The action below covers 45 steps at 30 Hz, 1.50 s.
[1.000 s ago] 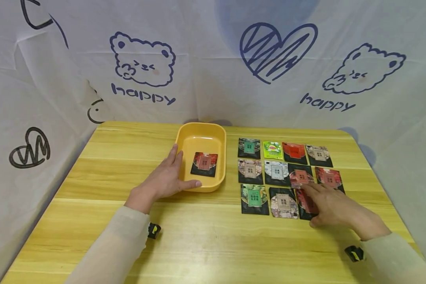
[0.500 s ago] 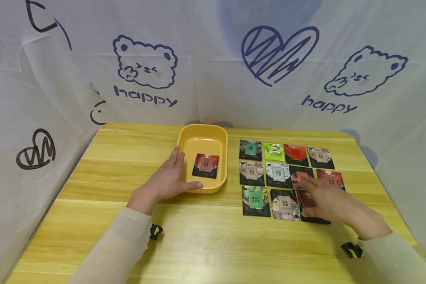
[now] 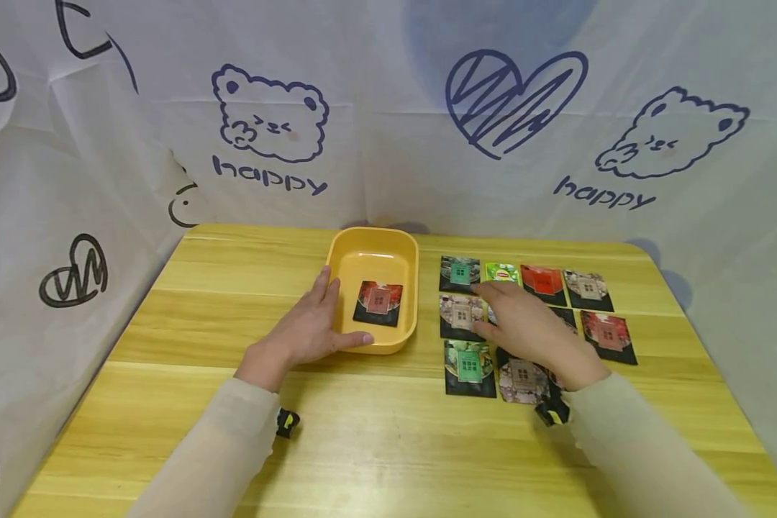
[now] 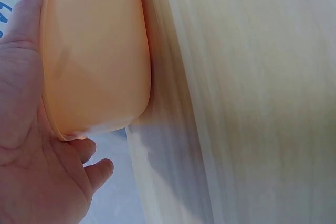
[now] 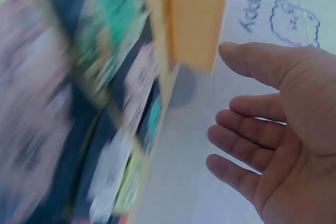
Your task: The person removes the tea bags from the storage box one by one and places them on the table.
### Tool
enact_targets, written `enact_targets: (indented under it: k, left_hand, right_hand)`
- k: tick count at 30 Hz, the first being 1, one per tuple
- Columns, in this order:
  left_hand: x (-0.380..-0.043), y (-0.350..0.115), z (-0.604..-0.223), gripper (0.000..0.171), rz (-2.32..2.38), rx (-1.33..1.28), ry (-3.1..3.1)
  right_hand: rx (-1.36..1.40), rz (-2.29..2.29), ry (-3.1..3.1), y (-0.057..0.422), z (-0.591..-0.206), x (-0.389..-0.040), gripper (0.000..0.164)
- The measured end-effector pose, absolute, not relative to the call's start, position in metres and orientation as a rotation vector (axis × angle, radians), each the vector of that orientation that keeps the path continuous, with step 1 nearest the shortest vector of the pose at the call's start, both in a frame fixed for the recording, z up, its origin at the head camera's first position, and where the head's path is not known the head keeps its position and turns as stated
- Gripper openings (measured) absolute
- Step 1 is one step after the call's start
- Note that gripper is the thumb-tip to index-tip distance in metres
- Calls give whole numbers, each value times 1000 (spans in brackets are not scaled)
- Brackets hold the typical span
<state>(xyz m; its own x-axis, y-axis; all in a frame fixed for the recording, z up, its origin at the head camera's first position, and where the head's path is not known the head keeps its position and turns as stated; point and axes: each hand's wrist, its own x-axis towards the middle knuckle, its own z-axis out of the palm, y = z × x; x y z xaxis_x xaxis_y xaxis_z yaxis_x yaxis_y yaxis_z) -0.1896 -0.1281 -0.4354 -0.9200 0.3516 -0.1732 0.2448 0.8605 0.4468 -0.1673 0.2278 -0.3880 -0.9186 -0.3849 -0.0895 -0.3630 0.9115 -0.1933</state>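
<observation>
My left hand rests against a yellow plastic bin, straight fingers along its left side and thumb at the front rim. One red-and-black tea bag packet lies inside the bin. My right hand hovers over rows of tea packets right of the bin; the right wrist view shows it holding nothing, its fingers loosely bent. Its fingertips overlap the edges of a green-labelled packet and a pale floral packet. The hand and forearm hide several packets in the middle.
Other packets lie around the hand: a bright green one, a red one, a beige one, another red one and a green one. A white printed cloth hangs behind the wooden table.
My right hand has moved left and slightly away from me, from the red packets at the right to the left part of the rows. The left hand stays at the bin.
</observation>
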Motion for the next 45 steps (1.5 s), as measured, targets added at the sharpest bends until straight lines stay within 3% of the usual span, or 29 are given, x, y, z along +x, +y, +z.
enact_targets:
  k: [12,23,30,38,45]
  left_hand:
    - [-190,-128,-433,137,601,472,2800]
    - [-190,-129,-432,135,598,520,2800]
    - [-189,-129,-431,132,632,516,2786]
    - [-188,-129,-433,132,642,503,2777]
    - [-189,-130,-433,132,636,509,2781]
  right_hand:
    - [-687,-330,2889,125,-381,-216,76]
    - [-712,-255,2797,70,-408,-233,94]
    - [-648,-191,2806,53,-423,-235,66]
    - [-544,-114,2771,46,-426,-241,77]
    - [-559,-133,2744,45,-425,-243,66]
